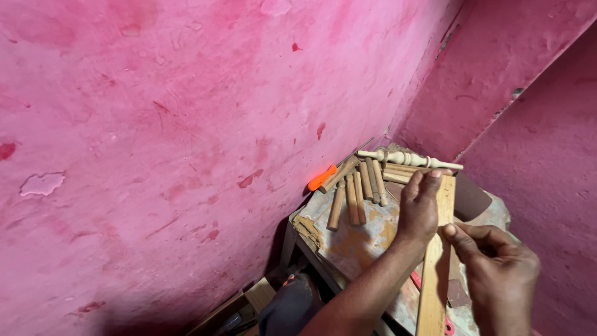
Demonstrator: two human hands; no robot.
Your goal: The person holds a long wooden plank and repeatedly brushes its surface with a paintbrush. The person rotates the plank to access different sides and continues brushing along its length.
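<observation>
Head view: a flat wooden strip (pixel 435 274) is held upright-tilted over a worn small table (pixel 360 239) set in the corner of pink walls (pixel 155 124). The strip is gripped near its upper end by the left hand (pixel 420 208), whose fingers are wrapped and closed around it. Lower down, its edge is pinched by the right hand (pixel 497 267), thumb and curled fingers pressed together on the wood. On the table beyond the hands, a row of short wooden dowels (pixel 357 193) is laid side by side. A turned wooden spindle (pixel 410 159) is seen lying across behind them, near the wall. An orange-handled tool (pixel 322 177) is seen at the table's far left edge, just beside the dowels.
</observation>
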